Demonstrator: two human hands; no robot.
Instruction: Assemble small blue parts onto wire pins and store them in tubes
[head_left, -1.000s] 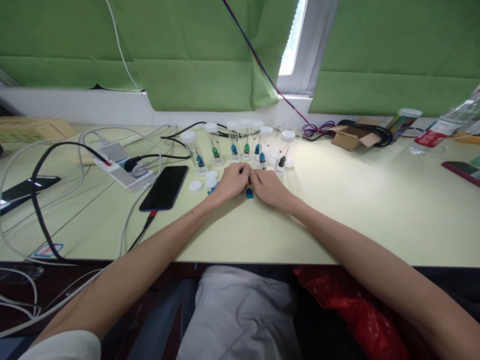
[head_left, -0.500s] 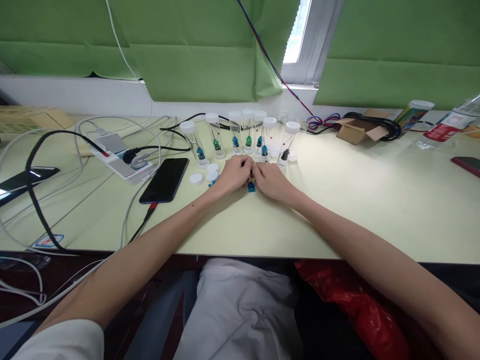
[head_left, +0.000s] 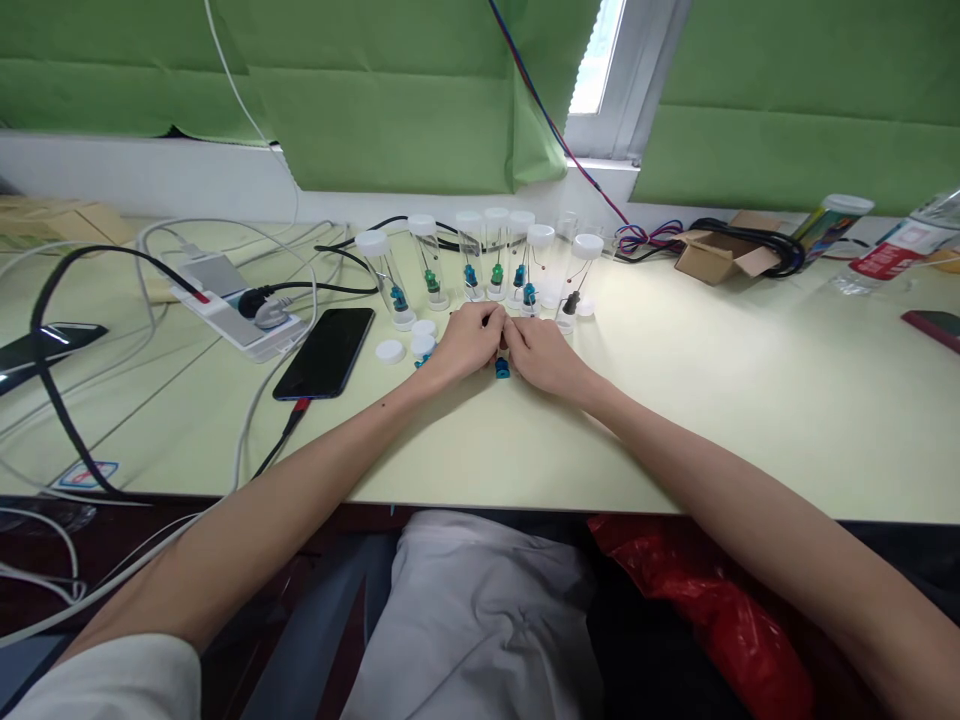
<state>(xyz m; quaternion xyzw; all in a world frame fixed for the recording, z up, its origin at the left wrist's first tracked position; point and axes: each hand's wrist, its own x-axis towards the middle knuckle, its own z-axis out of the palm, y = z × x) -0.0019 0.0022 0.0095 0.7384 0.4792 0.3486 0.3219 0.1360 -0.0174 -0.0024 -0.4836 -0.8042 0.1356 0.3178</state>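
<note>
My left hand (head_left: 474, 338) and my right hand (head_left: 541, 350) meet at the fingertips over the table, both closed in a pinch. Just beneath them, a small blue plastic piece (head_left: 502, 368) shows in the gap; my fingers hide whatever joins it, and I cannot make out how each hand grips it. Behind my hands stand several clear tubes (head_left: 427, 245) with white caps, holding blue, green or dark plastic pieces with thin wires. Loose white caps (head_left: 390, 351) lie left of my left hand, and another blue piece (head_left: 422, 361) is partly hidden by my left wrist.
A black phone (head_left: 325, 352) on a cable lies to the left, near a white power strip (head_left: 240, 318) and tangled cords. On the right are an open cardboard box (head_left: 712, 262), a printed canister (head_left: 832, 225) and a water bottle (head_left: 892, 245). The table's front edge (head_left: 480, 507) runs below my forearms.
The view has shifted slightly, so the table things appear a little higher. My hands keep the same closed pose, with the blue piece still between them.
</note>
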